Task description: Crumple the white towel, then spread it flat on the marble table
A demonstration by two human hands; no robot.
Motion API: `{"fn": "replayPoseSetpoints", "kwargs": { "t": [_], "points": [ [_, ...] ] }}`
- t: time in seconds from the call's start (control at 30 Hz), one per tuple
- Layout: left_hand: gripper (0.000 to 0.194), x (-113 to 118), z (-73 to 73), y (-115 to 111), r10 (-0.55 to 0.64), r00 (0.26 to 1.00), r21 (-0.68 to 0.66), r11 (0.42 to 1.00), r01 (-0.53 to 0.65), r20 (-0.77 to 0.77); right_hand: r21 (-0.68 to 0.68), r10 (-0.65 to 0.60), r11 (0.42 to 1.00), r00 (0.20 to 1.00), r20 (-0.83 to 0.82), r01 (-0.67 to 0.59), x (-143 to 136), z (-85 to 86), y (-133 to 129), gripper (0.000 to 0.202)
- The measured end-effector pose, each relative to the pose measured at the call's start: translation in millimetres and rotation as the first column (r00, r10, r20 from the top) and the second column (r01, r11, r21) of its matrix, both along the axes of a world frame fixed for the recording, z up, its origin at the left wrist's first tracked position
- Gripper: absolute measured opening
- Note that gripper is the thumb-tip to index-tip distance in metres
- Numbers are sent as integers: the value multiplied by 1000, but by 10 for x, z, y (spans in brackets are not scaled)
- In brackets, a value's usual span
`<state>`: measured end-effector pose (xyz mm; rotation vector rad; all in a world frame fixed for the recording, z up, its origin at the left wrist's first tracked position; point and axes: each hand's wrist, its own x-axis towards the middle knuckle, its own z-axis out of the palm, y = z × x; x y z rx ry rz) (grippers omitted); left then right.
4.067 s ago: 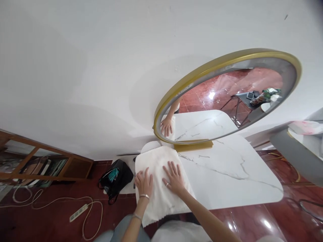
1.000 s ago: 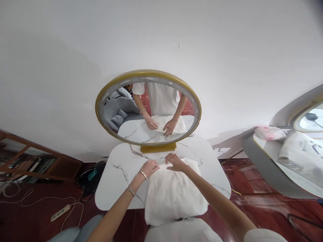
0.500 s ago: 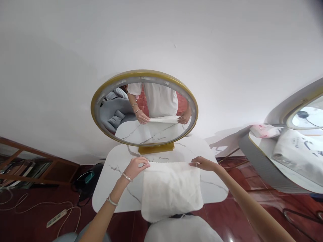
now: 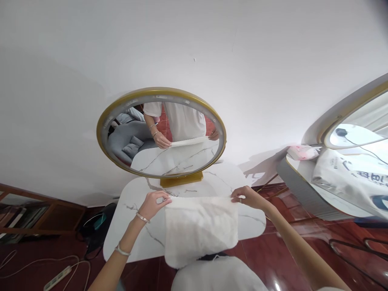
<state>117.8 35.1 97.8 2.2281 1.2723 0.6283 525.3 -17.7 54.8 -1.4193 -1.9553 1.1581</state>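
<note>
A white cloth point(image 4: 201, 226) is stretched out between my hands, hanging over the near edge of the marble-patterned white table point(image 4: 130, 226). Its top left corner is pinched in my left hand point(image 4: 155, 203), which has bracelets on the wrist and forearm. My right hand point(image 4: 246, 198), with a ring on one finger, pinches the top right corner. Behind the cloth stands a gold-rimmed oval mirror point(image 4: 162, 92) on a gold base, reflecting a white shirt, both hands and the cloth.
To the right, a second table point(image 4: 303, 190) holds a tissue pack point(image 4: 302, 152), a printed white bag point(image 4: 348, 173) and another mirror point(image 4: 327, 129). A power strip point(image 4: 57, 278) with cables lies on the floor at left, near a wooden shelf point(image 4: 65, 214).
The view has shifted, so the mirror and table sit further left. The cloth's top edge looks slightly wider between my hands, and both hands still pinch its corners.
</note>
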Motion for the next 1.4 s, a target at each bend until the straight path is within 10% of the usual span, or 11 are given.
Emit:
{"fn": "replayPoseSetpoints", "kwargs": {
  "t": [0.23, 0.4, 0.6, 0.77, 0.87, 1.0, 1.13, 1.4],
  "points": [
    [33, -11, 735, -239, 173, 974, -18, 985, -173, 147, 54, -92, 993, 973, -214, 105, 116, 826, -181, 34],
    [23, 179, 1146, -271, 229, 973, 265, 941, -212, -37, 424, -297, 867, 955, 15, 263, 91, 1141, -66, 26],
    [20, 510, 1359, 94, 361, 931, 621, 720, -309, 44, 381, -541, 683, 782, -310, 623, -211, 1292, 359, 26],
    [20, 728, 1937, 573, 292, 885, 764, 451, -461, 361, 439, -282, 430, 580, -765, 789, -528, 1782, 969, 26],
    [27, 838, 2193, 865, 238, 890, 822, 347, -452, 389, 630, -142, 255, 673, -726, 734, -693, 1974, 1346, 45],
    [43, 996, 2212, 1074, 287, 954, 912, 365, -189, 83, 860, -248, 205, 875, -416, 467, -861, 1883, 1604, 60],
    [40, 1088, 2168, 1154, 299, 951, 920, 391, -41, -85, 902, -429, 106, 838, -338, 418, -975, 1663, 1663, 40],
    [26, 831, 2201, 1312, 201, 977, 924, 354, -144, 76, 873, -352, -150, 800, -485, 463, -1270, 1794, 1841, 32]
  ]
}}
